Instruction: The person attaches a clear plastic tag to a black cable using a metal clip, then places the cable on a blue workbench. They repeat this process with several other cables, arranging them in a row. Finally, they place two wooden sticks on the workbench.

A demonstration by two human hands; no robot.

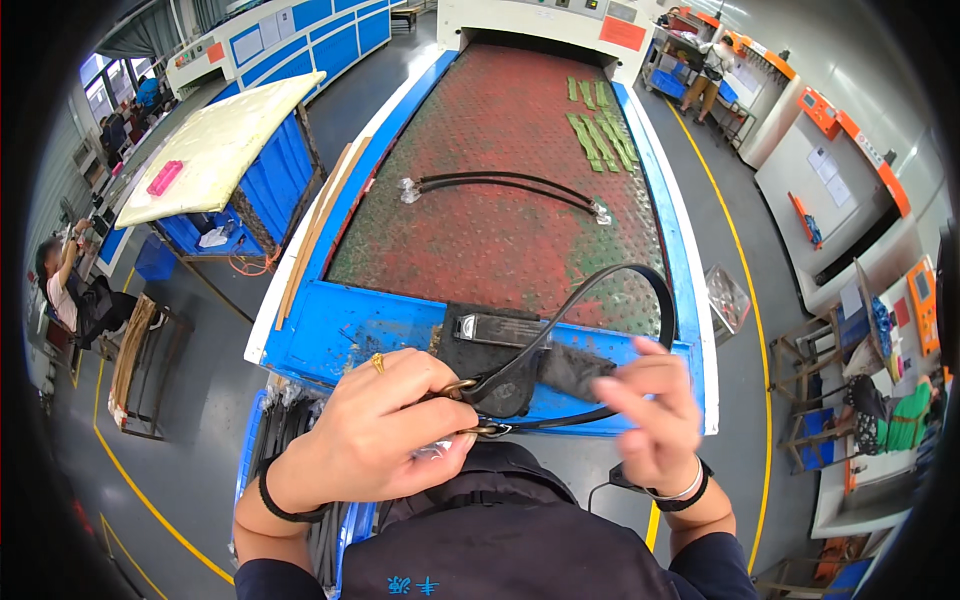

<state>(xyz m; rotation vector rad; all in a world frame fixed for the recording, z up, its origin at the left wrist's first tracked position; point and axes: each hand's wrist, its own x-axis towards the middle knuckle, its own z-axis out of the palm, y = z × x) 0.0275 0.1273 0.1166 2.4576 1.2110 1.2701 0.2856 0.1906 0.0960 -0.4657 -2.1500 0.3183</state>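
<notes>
While curving, glossy black strap [610,290] meets left hand [385,425].

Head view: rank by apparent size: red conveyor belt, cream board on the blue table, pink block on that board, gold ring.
1. Red conveyor belt, clearly largest.
2. Cream board.
3. Pink block.
4. Gold ring on the left hand, smallest even though nearest the camera.

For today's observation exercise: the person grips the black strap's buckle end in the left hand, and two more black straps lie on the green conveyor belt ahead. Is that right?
Not quite. The head view shows the conveyor belt is red, not green. The left hand does grip the black strap, and two black straps lie ahead.
</notes>
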